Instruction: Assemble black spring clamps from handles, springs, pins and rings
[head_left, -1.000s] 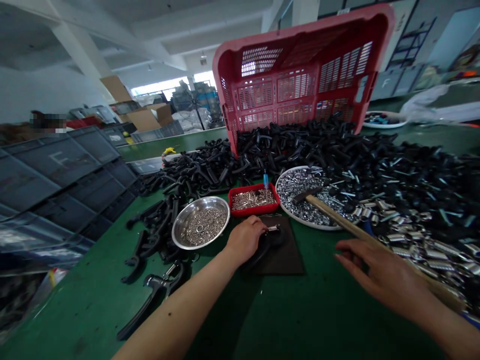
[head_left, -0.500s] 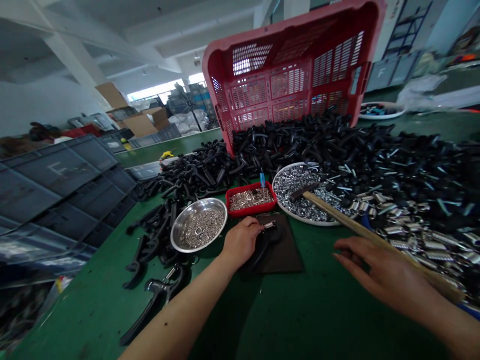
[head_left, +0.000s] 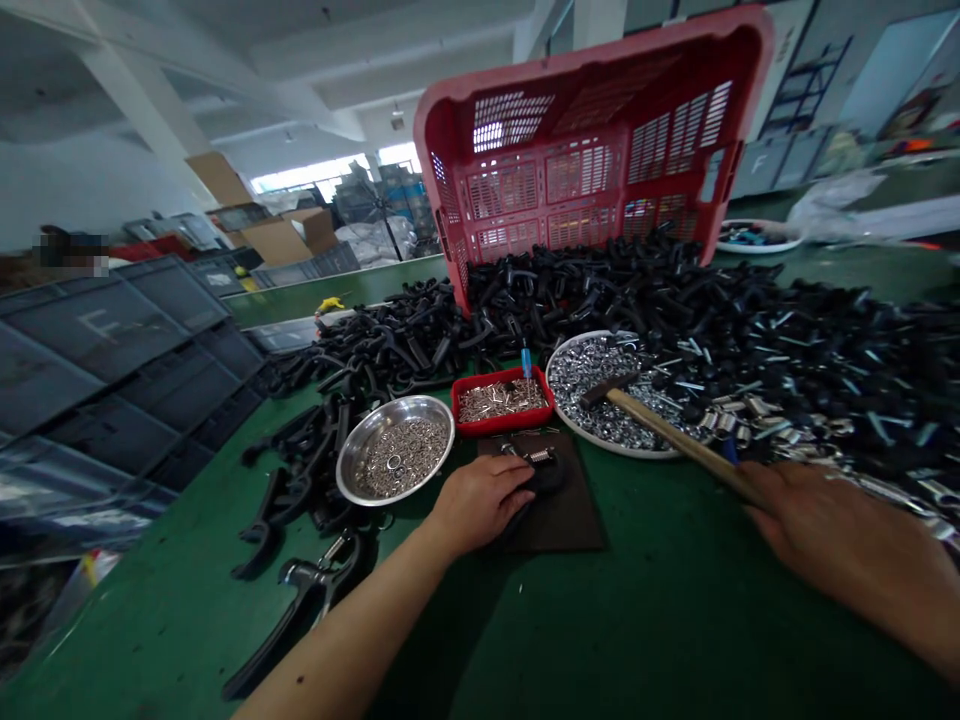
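Beyond and right of the dark mat (head_left: 577, 522), the hammer (head_left: 679, 438) is grasped in my right hand (head_left: 832, 535); on the mat, my left hand (head_left: 480, 500) clasps a black part (head_left: 551, 480). A loosened hold could let it skid, spring (head_left: 540, 456) and all.

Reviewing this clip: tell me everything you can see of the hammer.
The hammer has a light-brown, wooden-looking handle and a dark, metal-looking head. It lies aslant, its head over the small shiny pieces in the round white tray, its handle crossing the rim toward the near right. The right hand is at the handle's near end and hides it; how firmly it grips cannot be told.
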